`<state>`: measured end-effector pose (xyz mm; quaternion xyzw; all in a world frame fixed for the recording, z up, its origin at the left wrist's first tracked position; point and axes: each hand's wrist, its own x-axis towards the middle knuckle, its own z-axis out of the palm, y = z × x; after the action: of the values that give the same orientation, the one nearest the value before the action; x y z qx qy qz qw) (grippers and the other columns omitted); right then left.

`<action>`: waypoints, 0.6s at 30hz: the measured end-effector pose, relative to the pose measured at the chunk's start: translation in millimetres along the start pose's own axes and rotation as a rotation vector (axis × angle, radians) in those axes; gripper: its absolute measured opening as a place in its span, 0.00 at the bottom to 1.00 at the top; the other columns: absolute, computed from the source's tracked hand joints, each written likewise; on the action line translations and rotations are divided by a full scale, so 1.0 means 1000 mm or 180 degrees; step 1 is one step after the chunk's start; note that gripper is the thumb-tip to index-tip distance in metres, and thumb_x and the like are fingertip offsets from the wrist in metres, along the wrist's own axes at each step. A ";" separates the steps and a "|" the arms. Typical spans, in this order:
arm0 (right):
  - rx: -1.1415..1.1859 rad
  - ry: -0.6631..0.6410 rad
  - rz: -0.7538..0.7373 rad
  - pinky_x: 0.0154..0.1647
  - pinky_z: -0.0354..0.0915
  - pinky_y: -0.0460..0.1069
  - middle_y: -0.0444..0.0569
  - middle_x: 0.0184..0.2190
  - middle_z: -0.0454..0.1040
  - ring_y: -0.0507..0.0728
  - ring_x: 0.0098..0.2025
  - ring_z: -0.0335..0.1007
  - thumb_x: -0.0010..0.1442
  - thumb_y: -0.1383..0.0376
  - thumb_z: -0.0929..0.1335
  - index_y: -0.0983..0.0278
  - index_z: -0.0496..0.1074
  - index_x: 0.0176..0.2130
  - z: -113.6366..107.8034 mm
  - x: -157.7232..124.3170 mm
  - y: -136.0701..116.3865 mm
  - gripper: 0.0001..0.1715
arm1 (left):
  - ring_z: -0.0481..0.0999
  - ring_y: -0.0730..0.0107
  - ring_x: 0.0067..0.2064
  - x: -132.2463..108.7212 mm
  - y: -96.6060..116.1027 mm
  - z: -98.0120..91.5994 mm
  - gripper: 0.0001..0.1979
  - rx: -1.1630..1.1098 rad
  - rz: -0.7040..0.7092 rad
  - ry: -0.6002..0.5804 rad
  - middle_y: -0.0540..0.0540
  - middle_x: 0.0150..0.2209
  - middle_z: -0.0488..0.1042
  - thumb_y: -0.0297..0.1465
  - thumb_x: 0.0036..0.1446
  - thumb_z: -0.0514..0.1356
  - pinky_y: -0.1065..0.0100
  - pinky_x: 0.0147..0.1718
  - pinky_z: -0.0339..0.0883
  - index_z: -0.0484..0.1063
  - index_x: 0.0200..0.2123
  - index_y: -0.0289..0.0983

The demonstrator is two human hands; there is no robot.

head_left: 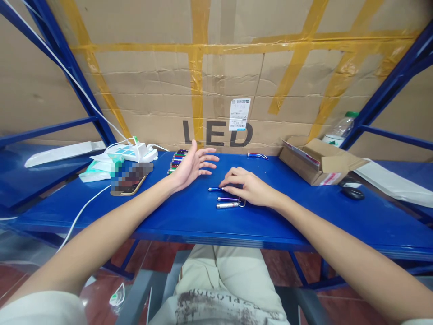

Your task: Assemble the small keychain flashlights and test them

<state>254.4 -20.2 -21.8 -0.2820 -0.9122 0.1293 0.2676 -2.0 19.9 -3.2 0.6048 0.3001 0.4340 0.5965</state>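
My right hand (248, 186) rests on the blue tabletop, thumb and fingers closed on the end of a blue keychain flashlight (214, 189), a slim metal tube. Just nearer to me lie a purple keychain flashlight (227, 199) and a silver one (227, 205), side by side, with a metal clip (242, 202) at their right ends. My left hand (193, 168) is held open above the table, fingers spread and nothing in them. Behind it, partly hidden, is a row of several multicoloured keychain flashlights (176, 161). Another keychain flashlight (255, 155) lies by itself near the back edge.
A phone (135, 185), green-and-white packets (96, 169) and a white power strip (138, 152) are on the left. To the right stand an open cardboard box (316, 161), a black mouse (352, 192) and a bottle (341, 128). A large taped carton (152, 90) walls the back.
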 end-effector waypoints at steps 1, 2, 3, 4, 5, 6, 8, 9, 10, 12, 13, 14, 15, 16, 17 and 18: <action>-0.0076 -0.0042 -0.0083 0.61 0.66 0.60 0.54 0.52 0.81 0.63 0.54 0.74 0.77 0.60 0.68 0.58 0.84 0.54 0.001 0.000 0.001 0.15 | 0.80 0.49 0.57 0.000 0.000 0.000 0.45 0.0009 0.0003 0.0001 0.33 0.62 0.78 0.67 0.70 0.43 0.59 0.47 0.76 0.73 0.65 0.36; -0.0115 -0.0101 -0.0145 0.62 0.65 0.61 0.54 0.55 0.81 0.63 0.56 0.73 0.77 0.60 0.67 0.57 0.83 0.56 0.001 0.000 0.002 0.16 | 0.80 0.49 0.57 0.000 0.000 0.000 0.45 0.0016 0.0006 0.0004 0.33 0.61 0.78 0.67 0.70 0.43 0.58 0.47 0.76 0.73 0.65 0.37; -0.0128 -0.0162 -0.0178 0.63 0.65 0.62 0.54 0.58 0.80 0.63 0.57 0.73 0.78 0.61 0.67 0.56 0.83 0.58 0.002 0.000 0.004 0.17 | 0.80 0.49 0.57 0.000 0.000 0.000 0.45 0.0018 0.0008 0.0006 0.33 0.61 0.78 0.67 0.70 0.43 0.58 0.47 0.76 0.73 0.65 0.37; -0.0128 -0.0209 -0.0183 0.64 0.65 0.62 0.54 0.59 0.80 0.64 0.58 0.73 0.78 0.61 0.67 0.56 0.82 0.58 0.002 0.000 0.005 0.17 | 0.80 0.49 0.57 0.000 0.000 0.000 0.45 0.0017 0.0010 0.0009 0.33 0.61 0.79 0.67 0.70 0.43 0.58 0.47 0.76 0.73 0.65 0.37; -0.0124 -0.0233 -0.0164 0.64 0.65 0.62 0.54 0.59 0.80 0.64 0.58 0.73 0.78 0.61 0.67 0.57 0.82 0.58 0.002 0.000 0.007 0.16 | 0.80 0.49 0.57 0.000 0.000 0.000 0.45 0.0016 0.0008 0.0009 0.33 0.61 0.79 0.67 0.70 0.43 0.58 0.47 0.76 0.73 0.65 0.37; -0.0126 -0.0235 -0.0131 0.64 0.66 0.62 0.54 0.58 0.80 0.64 0.58 0.73 0.77 0.61 0.68 0.57 0.83 0.56 0.002 0.000 0.008 0.15 | 0.80 0.49 0.57 0.000 0.000 0.000 0.45 0.0015 0.0005 0.0009 0.33 0.61 0.79 0.67 0.70 0.43 0.58 0.47 0.76 0.73 0.65 0.36; -0.0146 -0.0211 -0.0045 0.63 0.66 0.62 0.54 0.54 0.81 0.64 0.57 0.73 0.76 0.60 0.69 0.59 0.83 0.50 0.002 -0.001 0.010 0.12 | 0.79 0.49 0.57 0.000 0.000 0.001 0.46 0.0013 -0.0005 0.0014 0.33 0.61 0.79 0.67 0.70 0.44 0.58 0.47 0.76 0.73 0.65 0.36; -0.0167 -0.0194 0.0003 0.62 0.67 0.61 0.54 0.52 0.81 0.64 0.56 0.74 0.76 0.60 0.70 0.60 0.82 0.48 0.002 -0.001 0.011 0.10 | 0.79 0.49 0.57 0.000 0.000 0.001 0.46 0.0011 -0.0010 0.0016 0.32 0.61 0.79 0.67 0.70 0.44 0.58 0.47 0.76 0.73 0.65 0.36; -0.0189 -0.0193 0.0042 0.61 0.68 0.61 0.54 0.51 0.81 0.64 0.55 0.74 0.75 0.59 0.70 0.60 0.82 0.47 0.001 -0.001 0.012 0.10 | 0.79 0.49 0.56 0.000 0.000 0.001 0.45 0.0007 -0.0012 0.0018 0.32 0.61 0.79 0.67 0.70 0.44 0.58 0.47 0.76 0.73 0.65 0.36; -0.0226 -0.0258 0.0060 0.59 0.68 0.61 0.54 0.50 0.82 0.64 0.53 0.74 0.75 0.59 0.70 0.60 0.81 0.49 0.001 -0.001 0.013 0.10 | 0.79 0.50 0.56 0.000 0.000 0.001 0.45 -0.0002 -0.0011 0.0014 0.32 0.61 0.78 0.67 0.70 0.44 0.58 0.47 0.76 0.73 0.65 0.36; -0.0234 -0.0310 0.0038 0.59 0.68 0.62 0.54 0.50 0.82 0.64 0.52 0.74 0.75 0.58 0.70 0.60 0.81 0.50 0.001 -0.001 0.013 0.11 | 0.80 0.50 0.56 0.000 0.000 0.001 0.45 -0.0006 -0.0010 0.0012 0.32 0.61 0.78 0.67 0.70 0.44 0.58 0.47 0.76 0.73 0.65 0.36; -0.0240 -0.0361 0.0010 0.59 0.68 0.62 0.54 0.49 0.82 0.64 0.52 0.74 0.76 0.58 0.69 0.60 0.81 0.51 0.001 -0.001 0.013 0.11 | 0.80 0.50 0.56 0.000 0.000 0.001 0.45 -0.0008 -0.0006 0.0011 0.32 0.61 0.78 0.66 0.70 0.44 0.58 0.47 0.76 0.73 0.65 0.35; -0.0246 -0.0398 -0.0012 0.59 0.67 0.62 0.54 0.49 0.82 0.64 0.51 0.74 0.76 0.58 0.69 0.60 0.80 0.51 0.001 -0.001 0.013 0.12 | 0.80 0.50 0.56 0.000 0.001 0.001 0.45 -0.0010 -0.0001 0.0011 0.32 0.61 0.78 0.66 0.71 0.44 0.59 0.46 0.76 0.73 0.65 0.35; -0.0253 -0.0394 -0.0007 0.59 0.67 0.62 0.54 0.49 0.83 0.64 0.51 0.75 0.77 0.59 0.68 0.60 0.80 0.50 0.001 -0.001 0.013 0.11 | 0.80 0.50 0.56 0.000 0.000 0.001 0.45 -0.0011 0.0003 0.0012 0.32 0.61 0.78 0.66 0.71 0.44 0.59 0.46 0.75 0.73 0.65 0.35; -0.0258 -0.0337 0.0033 0.59 0.68 0.62 0.53 0.48 0.83 0.64 0.51 0.75 0.77 0.59 0.68 0.60 0.80 0.49 0.001 -0.001 0.012 0.11 | 0.80 0.50 0.56 0.000 0.000 0.000 0.45 -0.0014 0.0005 0.0014 0.32 0.61 0.78 0.66 0.71 0.44 0.59 0.46 0.75 0.73 0.64 0.35; -0.0256 -0.0240 0.0105 0.58 0.68 0.62 0.53 0.48 0.83 0.64 0.51 0.75 0.76 0.59 0.68 0.59 0.79 0.49 0.001 -0.001 0.012 0.10 | 0.80 0.50 0.56 0.000 0.000 0.000 0.45 -0.0017 0.0009 0.0015 0.32 0.61 0.78 0.66 0.71 0.44 0.59 0.46 0.75 0.73 0.64 0.35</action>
<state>259.4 -11.5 -27.7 -0.3025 -0.9213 0.1075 0.2193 -1.7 20.0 -3.0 0.6026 0.2995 0.4371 0.5968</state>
